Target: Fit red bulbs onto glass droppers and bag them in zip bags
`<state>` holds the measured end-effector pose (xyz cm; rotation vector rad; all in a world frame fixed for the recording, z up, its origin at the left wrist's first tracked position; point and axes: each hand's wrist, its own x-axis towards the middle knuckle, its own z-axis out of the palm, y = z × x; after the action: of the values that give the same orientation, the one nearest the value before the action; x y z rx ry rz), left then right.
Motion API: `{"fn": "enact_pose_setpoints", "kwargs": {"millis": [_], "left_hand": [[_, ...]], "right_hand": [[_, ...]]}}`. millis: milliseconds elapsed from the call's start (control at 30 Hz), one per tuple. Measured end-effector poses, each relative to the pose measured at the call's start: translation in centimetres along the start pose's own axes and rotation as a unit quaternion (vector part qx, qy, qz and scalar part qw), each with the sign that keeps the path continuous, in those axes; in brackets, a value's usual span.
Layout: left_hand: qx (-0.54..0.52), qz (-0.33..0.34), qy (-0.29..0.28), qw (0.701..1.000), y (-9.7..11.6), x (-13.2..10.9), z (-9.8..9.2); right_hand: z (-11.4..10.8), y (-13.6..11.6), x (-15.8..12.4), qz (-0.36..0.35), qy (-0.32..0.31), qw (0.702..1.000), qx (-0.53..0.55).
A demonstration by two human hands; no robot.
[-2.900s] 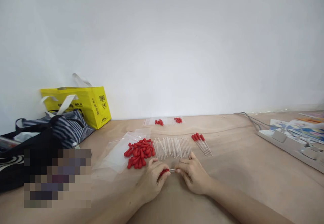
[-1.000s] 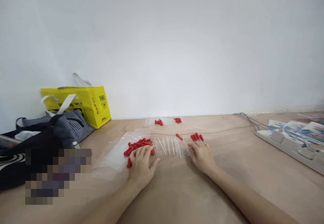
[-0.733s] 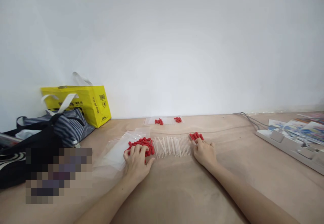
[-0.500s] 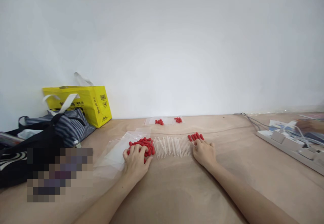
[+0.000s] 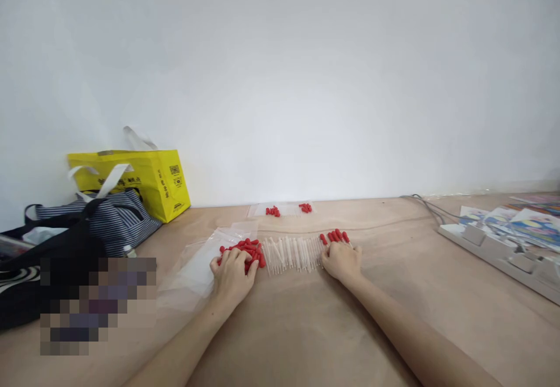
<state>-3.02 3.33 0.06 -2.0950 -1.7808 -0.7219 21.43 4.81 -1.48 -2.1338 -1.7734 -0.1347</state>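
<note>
My left hand (image 5: 233, 271) rests on a pile of red rubber dropper bulbs (image 5: 251, 242), its fingers curled and a bulb between thumb and index finger. To the right of the pile lies a row of thin clear dropper tubes (image 5: 289, 254), side by side on the table. At the row's right end, my right hand (image 5: 342, 260) is closed around a clear tube, mostly hidden by the fingers. Just beyond that hand lie several tubes capped with red bulbs (image 5: 336, 235). Clear plastic bags (image 5: 199, 267) lie flat under and left of the loose bulbs.
At the wall lies another clear bag (image 5: 289, 209) with red-bulbed droppers. To the left stand a yellow bag (image 5: 168, 183), a striped bag (image 5: 126, 224) and a black bag (image 5: 83, 253). A power strip (image 5: 499, 259) with cables and printed sheets (image 5: 536, 227) are on the right.
My right hand has shifted slightly left against the tube row, and one capped bulb now stands apart from the others. Another person's hand at the far right has gone from view.
</note>
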Motion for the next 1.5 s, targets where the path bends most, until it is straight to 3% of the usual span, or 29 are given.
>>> {"fn": "enact_pose_setpoints", "kwargs": {"millis": [133, 267, 400, 467, 600, 700, 800, 967, 1133, 1500], "left_hand": [[-0.024, -0.02, 0.01, 0.999, 0.3, 0.1, -0.4], [-0.066, 0.034, 0.042, 0.996, 1.6, -0.9, -1.6], [-0.154, 0.173, -0.051, 0.971, 2.8, -2.6, -2.3], [-0.184, 0.194, -0.103, 0.958, 3.0, -3.1, -2.2], [-0.227, 0.168, -0.129, 0.951, 3.1, -3.5, -1.6], [-0.272, 0.18, -0.151, 0.933, 3.3, -3.5, -1.1], [-0.287, 0.177, -0.161, 0.928, 3.5, -3.4, -0.7], [-0.252, 0.145, -0.121, 0.949, 3.4, -3.4, -0.5], [-0.239, 0.116, -0.118, 0.957, 3.4, -3.4, -0.4], [-0.318, 0.037, -0.143, 0.937, 3.8, -3.4, -0.9]], "right_hand": [[0.3, 0.0, 0.3, 0.004, 0.002, 1.0, -0.002], [0.5, 0.0, 0.4, 0.001, 0.022, 1.0, 0.011], [0.3, 0.5, -0.3, -0.041, 0.058, 0.996, 0.044], [0.2, 0.9, -1.3, -0.099, 0.07, 0.989, 0.085], [0.2, 1.1, -4.2, -0.245, 0.069, 0.935, 0.247], [0.1, 0.6, -5.9, -0.274, 0.026, 0.917, 0.288], [-0.2, 0.1, -6.4, -0.29, 0.0, 0.913, 0.288], [-0.5, -0.3, -6.3, -0.301, -0.001, 0.916, 0.266], [-0.8, -0.8, -7.0, -0.308, 0.006, 0.914, 0.265], [-1.4, -1.6, -7.9, -0.337, -0.03, 0.901, 0.271]]}}
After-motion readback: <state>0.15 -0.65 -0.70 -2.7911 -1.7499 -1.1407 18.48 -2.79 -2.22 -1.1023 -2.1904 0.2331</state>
